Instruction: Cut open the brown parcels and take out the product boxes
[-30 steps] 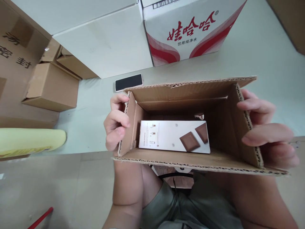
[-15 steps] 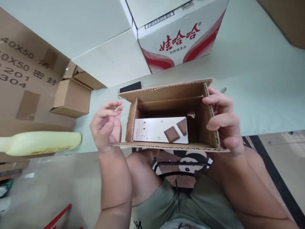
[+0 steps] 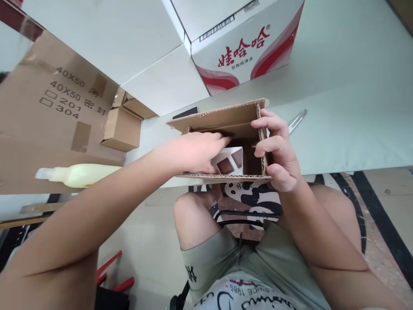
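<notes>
An open brown cardboard box [image 3: 222, 116] stands at the near edge of a pale green table [image 3: 338, 125]. Inside it lies a white product box [image 3: 230, 161] printed with brown squares. My left hand [image 3: 196, 150] reaches down into the cardboard box, its fingers on the white box; whether they grip it is hidden. My right hand [image 3: 277, 150] is wrapped around the box's right flap, thumb inside and fingers outside.
A white carton with red lettering [image 3: 245, 47] stands behind the box, plain white cartons [image 3: 129, 47] to its left. Brown cartons [image 3: 58, 112] are stacked at the left, a yellow spray bottle [image 3: 80, 175] before them. A black phone [image 3: 185, 113] and a metal blade [image 3: 297, 120] lie on the table.
My left hand let go of the left flap, drew back, then reached into the box onto the white product box. The cardboard box has moved farther from me; my right hand stays on the right flap.
</notes>
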{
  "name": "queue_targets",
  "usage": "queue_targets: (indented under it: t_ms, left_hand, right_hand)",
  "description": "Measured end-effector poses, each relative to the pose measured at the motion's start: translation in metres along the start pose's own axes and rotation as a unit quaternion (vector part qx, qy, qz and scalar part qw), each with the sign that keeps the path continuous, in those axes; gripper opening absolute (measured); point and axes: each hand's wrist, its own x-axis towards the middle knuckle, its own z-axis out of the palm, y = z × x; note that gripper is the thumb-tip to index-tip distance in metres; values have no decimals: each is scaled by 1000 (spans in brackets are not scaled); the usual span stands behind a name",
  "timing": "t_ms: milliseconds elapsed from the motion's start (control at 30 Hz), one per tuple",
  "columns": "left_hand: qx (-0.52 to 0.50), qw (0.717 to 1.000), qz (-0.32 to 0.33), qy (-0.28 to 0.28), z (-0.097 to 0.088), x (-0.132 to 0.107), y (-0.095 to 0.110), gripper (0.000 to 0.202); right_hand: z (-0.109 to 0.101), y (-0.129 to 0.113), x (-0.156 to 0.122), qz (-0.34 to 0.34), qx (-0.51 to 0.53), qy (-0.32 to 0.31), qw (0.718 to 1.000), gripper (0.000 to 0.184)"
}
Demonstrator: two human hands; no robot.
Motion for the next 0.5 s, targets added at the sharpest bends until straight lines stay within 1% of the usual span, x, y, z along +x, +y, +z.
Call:
queue_targets:
  t_ms: [67,100,167,233,300,367,433,500]
  left_hand:
    - [21,999,2,-45,1,3,3,72]
    - [26,999,7,-44,1,3,4,78]
    - [49,999,18,-16,3,2,2,85]
    - [75,997,19,12,8,2,-1,85]
    - [74,997,7,18,11,4,-4,82]
    - [49,999,-14,5,12,6,-6,74]
    - [30,999,-34,4,8,5,-6,62]
    - [19,998,-43,29,1,0,-3,55]
  right_hand:
    - [0,-1,0,19,-19,-9,1000,53]
    - [0,-1,-1,27,-24,-12,999,55]
    - [0,-1,-1,38,-21,-14,999,56]
    - [0,-2,-1,44,-10,-16,999,55]
    - [-1,-2,0,42,7,-17,999,52]
    - [-1,-2,0,33,25,-15,999,48]
    - [-1,-1,0,26,32,-14,999,46]
    - [1,0,-1,25,23,-10,999,46]
